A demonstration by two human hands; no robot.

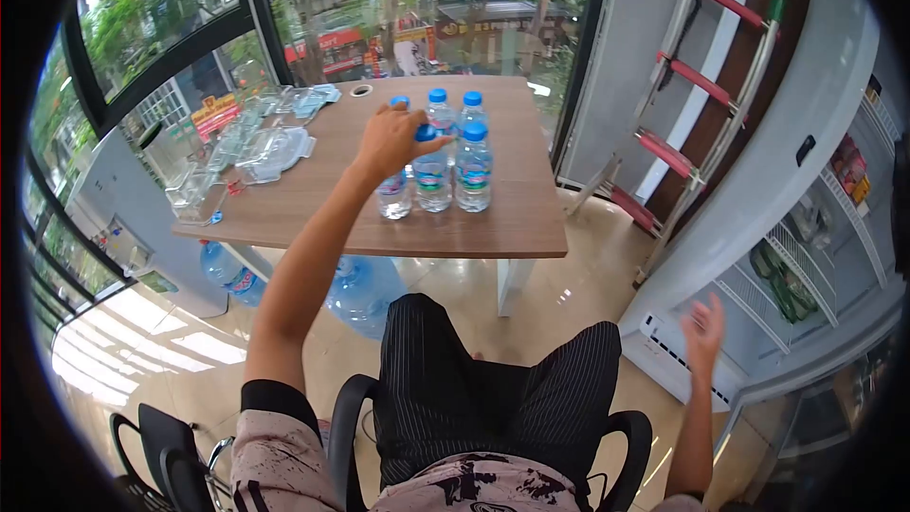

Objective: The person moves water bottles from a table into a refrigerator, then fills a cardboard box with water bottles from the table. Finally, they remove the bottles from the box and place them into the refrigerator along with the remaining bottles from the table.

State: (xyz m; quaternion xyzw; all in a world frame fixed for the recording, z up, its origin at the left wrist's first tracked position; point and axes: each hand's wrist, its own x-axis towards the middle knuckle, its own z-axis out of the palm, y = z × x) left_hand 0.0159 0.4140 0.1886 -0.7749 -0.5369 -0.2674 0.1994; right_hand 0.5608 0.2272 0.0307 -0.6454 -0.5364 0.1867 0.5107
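Several small clear water bottles (474, 175) with blue caps stand upright in a tight group on the brown table (332, 218). My left hand (391, 140) is over the front left of this group, its thumb and fingers around the blue cap of a front water bottle (432, 175). It hides the cap of the water bottle (394, 199) at the front left corner. Away to the right, my right hand (703, 330) is raised beside the open fridge, fingers apart and holding nothing.
Clear plastic containers (275, 154) and a tape roll (362, 91) lie on the table's left and back. Large water bottles (355, 294) stand beneath. A ladder (697, 85) leans at right, near the open fridge (758, 256). Office chairs (171, 436) are at lower left.
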